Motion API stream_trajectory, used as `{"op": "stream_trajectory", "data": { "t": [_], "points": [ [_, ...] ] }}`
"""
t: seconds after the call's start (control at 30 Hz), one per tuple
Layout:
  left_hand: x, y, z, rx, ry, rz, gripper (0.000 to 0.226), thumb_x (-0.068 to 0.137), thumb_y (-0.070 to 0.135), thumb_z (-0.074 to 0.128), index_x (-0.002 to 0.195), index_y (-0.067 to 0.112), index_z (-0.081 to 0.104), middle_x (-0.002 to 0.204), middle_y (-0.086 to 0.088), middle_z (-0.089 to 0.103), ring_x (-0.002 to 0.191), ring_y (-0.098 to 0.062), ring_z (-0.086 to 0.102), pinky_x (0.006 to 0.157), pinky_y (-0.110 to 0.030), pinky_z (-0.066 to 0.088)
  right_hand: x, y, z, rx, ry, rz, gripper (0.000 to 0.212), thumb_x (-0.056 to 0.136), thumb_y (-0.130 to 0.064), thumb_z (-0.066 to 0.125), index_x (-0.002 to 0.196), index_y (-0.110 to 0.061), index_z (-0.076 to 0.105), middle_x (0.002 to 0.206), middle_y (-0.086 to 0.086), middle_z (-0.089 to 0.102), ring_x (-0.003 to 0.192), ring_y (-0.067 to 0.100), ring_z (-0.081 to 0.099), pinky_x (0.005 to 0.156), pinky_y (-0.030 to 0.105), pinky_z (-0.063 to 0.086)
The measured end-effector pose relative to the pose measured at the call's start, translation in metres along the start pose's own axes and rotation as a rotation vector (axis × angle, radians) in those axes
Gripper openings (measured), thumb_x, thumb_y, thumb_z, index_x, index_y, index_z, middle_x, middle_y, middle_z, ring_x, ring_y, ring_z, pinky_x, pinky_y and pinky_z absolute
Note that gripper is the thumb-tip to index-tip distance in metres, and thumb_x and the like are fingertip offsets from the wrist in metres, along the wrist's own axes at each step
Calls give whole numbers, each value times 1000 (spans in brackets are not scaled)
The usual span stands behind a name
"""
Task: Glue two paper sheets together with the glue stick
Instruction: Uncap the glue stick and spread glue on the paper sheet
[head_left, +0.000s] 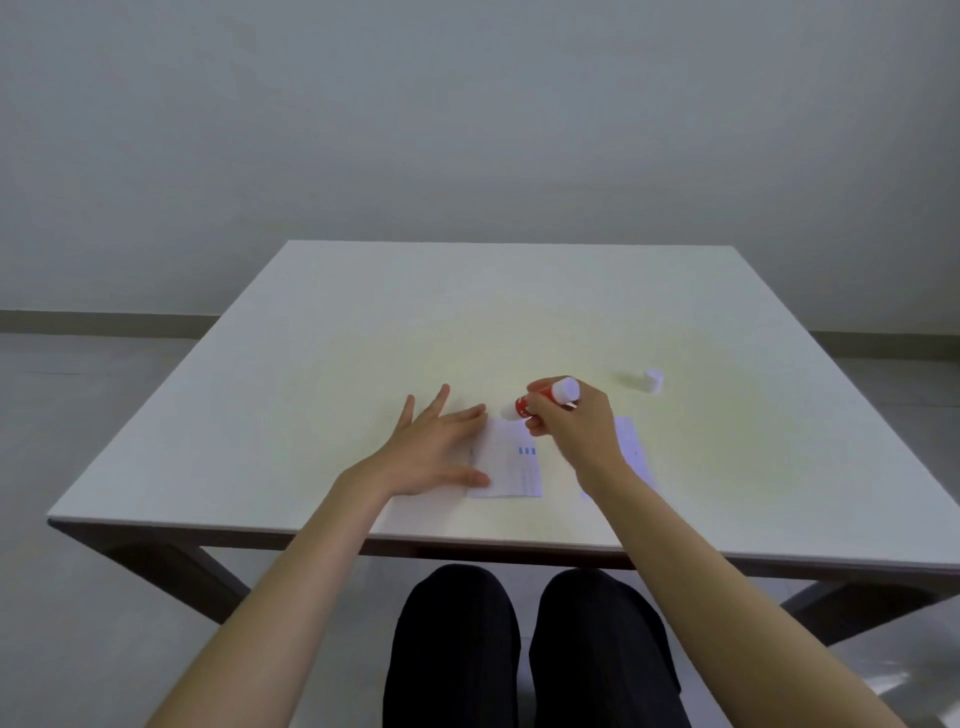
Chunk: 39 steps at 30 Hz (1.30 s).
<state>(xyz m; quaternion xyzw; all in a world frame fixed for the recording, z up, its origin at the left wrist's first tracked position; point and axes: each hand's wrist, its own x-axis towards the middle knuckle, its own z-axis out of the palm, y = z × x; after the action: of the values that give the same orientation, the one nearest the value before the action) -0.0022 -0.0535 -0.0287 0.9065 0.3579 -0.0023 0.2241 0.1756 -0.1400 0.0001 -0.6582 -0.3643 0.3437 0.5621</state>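
Note:
A small printed paper sheet lies near the table's front edge. My left hand rests flat on its left side, fingers spread. My right hand grips a red and white glue stick, tilted, with its uncapped tip touching the sheet's far edge. A second paper sheet lies to the right, partly hidden under my right wrist. The white cap stands apart at the back right.
The white square table stands close to a plain wall. My knees in dark trousers show below the front edge.

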Motion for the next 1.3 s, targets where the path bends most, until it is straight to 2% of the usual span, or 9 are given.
{"op": "stream_trajectory", "data": {
  "t": [0.1,0.17,0.27,0.4,0.6,0.77,1.0,1.2,1.3],
  "points": [
    [2,-4,4,34,-6,15,90,78,61,59,151,30,17,160,17,10,148,-18,-14,114,-51,-17,1,2,14,-349,-2,-181,22,75,-12,59,82,9,58,82,29,64,78,42,58,60,34,43],
    [2,-6,6,15,-10,18,91,78,62,58,151,32,14,160,17,8,148,-18,-14,115,-51,-16,1,0,19,-426,7,-263,17,77,-11,60,82,5,62,82,22,67,78,35,59,62,31,43],
    [2,-8,9,-2,-9,25,90,78,63,58,151,36,13,160,19,7,148,-17,-15,116,-51,-15,-1,3,25,-498,-25,-330,16,79,-11,61,82,4,64,83,19,68,80,31,60,71,37,47],
    [3,-10,11,-42,-3,42,86,78,63,58,149,42,16,159,24,7,147,-16,-18,114,-54,-17,-9,8,31,-533,-74,-375,7,80,-10,59,73,-8,62,77,2,63,71,16,54,62,27,40],
    [5,-9,12,-87,5,13,87,76,60,61,148,44,16,158,23,11,146,-14,-18,113,-52,-21,-19,16,27,-471,-217,-345,3,77,-16,64,77,-16,67,80,-4,67,68,0,57,61,9,42],
    [3,-11,10,-48,-29,11,93,77,64,59,152,35,11,159,21,5,147,-17,-17,113,-52,-21,0,11,8,-482,-32,-338,8,81,-11,65,88,-9,69,91,-1,68,82,12,59,71,17,41],
    [3,-9,12,-84,-3,-5,93,74,64,60,151,37,14,158,24,9,147,-14,-16,113,-54,-21,-29,17,14,-454,-262,-376,5,78,-18,65,81,-21,68,84,-9,67,72,3,59,63,14,46],
    [2,-8,9,-31,-45,-4,93,77,64,58,151,35,11,159,23,3,147,-17,-17,112,-55,-21,-5,13,1,-385,-33,-268,9,81,-14,67,90,-12,70,90,-2,68,81,9,61,66,5,41],
    [1,-6,8,-42,-39,-8,93,77,62,60,152,33,11,159,23,3,147,-16,-16,111,-56,-22,-21,18,2,-362,-77,-292,9,77,-13,68,85,-15,69,88,-5,70,79,6,62,68,10,46]
  ]
}}
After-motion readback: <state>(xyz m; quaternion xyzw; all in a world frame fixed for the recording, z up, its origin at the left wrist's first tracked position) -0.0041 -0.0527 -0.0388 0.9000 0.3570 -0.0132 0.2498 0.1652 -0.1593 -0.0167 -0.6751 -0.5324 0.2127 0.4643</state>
